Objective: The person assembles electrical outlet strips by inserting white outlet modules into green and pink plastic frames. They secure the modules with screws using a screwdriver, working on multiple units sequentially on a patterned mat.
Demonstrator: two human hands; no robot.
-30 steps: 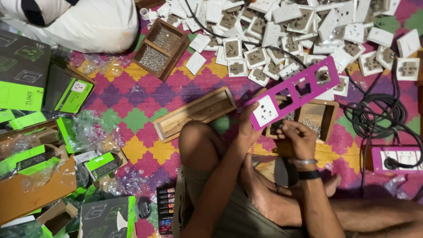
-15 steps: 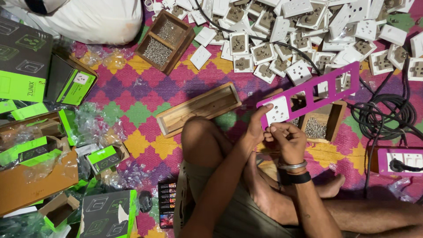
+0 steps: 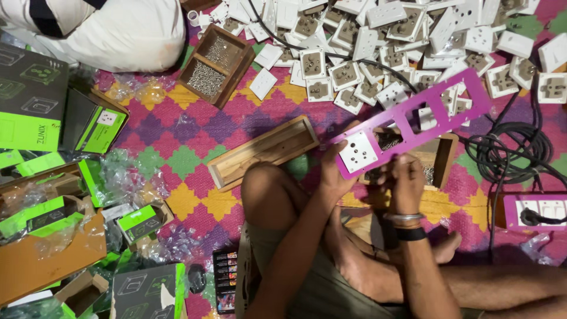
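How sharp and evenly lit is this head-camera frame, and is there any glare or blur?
Head view: mostly sharp and warmly, evenly lit; soft shadow under the purple plate; left hand and right hand slightly soft; glare on the plastic wrappers; the white sockets near the top edge look bright but not blown out.

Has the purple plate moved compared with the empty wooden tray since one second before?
Cannot tell. The purple plate keeps nearly the same place right of the empty wooden tray; the shift in the picture looks like head-camera motion.
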